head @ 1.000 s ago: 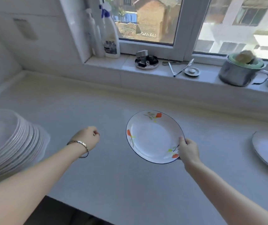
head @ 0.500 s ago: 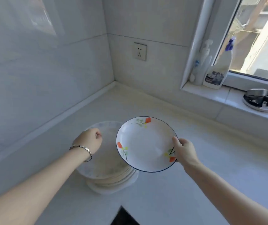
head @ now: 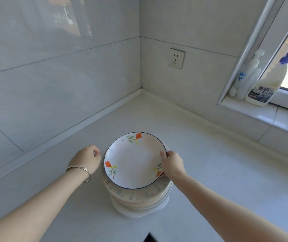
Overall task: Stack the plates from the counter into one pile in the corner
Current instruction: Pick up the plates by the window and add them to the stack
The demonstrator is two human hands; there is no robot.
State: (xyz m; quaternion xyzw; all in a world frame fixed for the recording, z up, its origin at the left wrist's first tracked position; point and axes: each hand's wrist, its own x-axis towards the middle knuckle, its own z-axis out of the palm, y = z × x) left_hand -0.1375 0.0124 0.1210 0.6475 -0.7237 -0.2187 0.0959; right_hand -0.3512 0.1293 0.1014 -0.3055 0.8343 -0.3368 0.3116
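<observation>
A white plate with orange flowers and a dark rim (head: 132, 159) lies right over the pile of plates (head: 139, 199) near the counter corner. My right hand (head: 172, 165) grips its right edge, thumb on top. Whether the plate rests on the pile or hovers just above it I cannot tell. My left hand (head: 87, 158) hangs just left of the plate with fingers curled, holding nothing and not touching it; a bracelet circles that wrist. The pile has several pale plates, the lowest one widest.
Tiled walls meet in the corner (head: 140, 89) behind the pile. A wall socket (head: 176, 58) sits on the back wall. Two cleaning bottles (head: 262, 84) stand on the window sill at the right. A dark gap (head: 150, 238) shows at the counter's front edge.
The flowered plate went left with my right hand, from the open counter to directly over the pile. The view swung left toward the corner. My left hand stayed curled beside it.
</observation>
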